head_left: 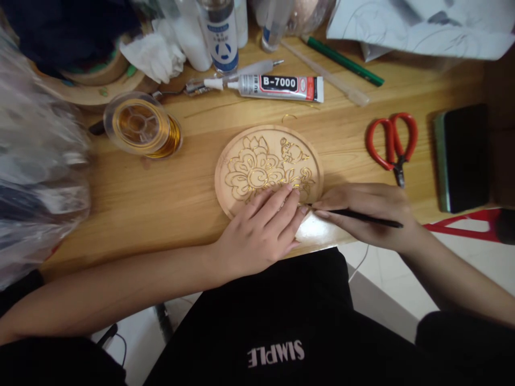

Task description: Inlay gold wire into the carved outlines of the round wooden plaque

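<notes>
Craft workspace, wooden table (181, 209), wire spool (142, 127), glue tube (279, 87), cutters (390, 146)

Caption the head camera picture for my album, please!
Left hand on a wooden plaque with golden flower outlines, right hand holding a thin dark tool.

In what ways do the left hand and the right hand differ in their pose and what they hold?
The left hand lies back-up over the lower edge of the wooden plate; the right hand is turned sideways beside it. The right hand pinches a thin black tool; the left hand shows no tool. Both hands are bare.
</notes>
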`<move>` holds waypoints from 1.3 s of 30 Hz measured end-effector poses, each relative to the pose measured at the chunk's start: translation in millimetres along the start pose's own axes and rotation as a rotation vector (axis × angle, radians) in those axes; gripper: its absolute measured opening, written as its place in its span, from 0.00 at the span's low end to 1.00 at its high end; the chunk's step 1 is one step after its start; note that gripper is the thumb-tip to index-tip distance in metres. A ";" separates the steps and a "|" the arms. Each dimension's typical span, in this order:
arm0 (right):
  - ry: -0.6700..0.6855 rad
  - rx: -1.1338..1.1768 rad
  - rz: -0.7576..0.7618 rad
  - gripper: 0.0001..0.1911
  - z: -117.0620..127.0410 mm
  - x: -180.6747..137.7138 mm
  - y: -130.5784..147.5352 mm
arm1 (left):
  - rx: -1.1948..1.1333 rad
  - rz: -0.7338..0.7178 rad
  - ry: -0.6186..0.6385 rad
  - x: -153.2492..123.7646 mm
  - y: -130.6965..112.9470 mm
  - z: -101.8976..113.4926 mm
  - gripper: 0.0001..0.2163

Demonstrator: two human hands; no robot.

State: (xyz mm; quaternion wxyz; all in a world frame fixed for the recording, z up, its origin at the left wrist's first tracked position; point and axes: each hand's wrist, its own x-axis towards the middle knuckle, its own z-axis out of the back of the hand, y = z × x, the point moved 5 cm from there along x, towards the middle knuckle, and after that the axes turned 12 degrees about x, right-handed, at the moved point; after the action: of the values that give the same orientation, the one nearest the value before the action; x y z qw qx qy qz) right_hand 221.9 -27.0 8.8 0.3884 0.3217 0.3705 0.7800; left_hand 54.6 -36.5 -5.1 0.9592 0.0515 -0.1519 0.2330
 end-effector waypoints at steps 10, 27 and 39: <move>-0.015 0.012 0.004 0.08 0.9 0.9 1.7 | 0.018 0.003 -0.011 0.9 0.2 0.9 0.18; 0.065 -0.059 0.074 0.09 -3.6 1.7 9.9 | -0.025 0.004 -0.002 -0.1 0.0 -0.1 0.18; 0.059 -0.361 0.135 0.08 -15.3 -6.1 23.4 | -0.009 0.003 -0.021 0.6 0.0 0.2 0.17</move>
State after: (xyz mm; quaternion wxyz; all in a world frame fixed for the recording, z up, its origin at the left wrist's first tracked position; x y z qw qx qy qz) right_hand 204.2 -47.0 18.9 0.3757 0.2480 0.2134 0.8671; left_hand 55.1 -36.3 -4.7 0.9574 0.0493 -0.1630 0.2332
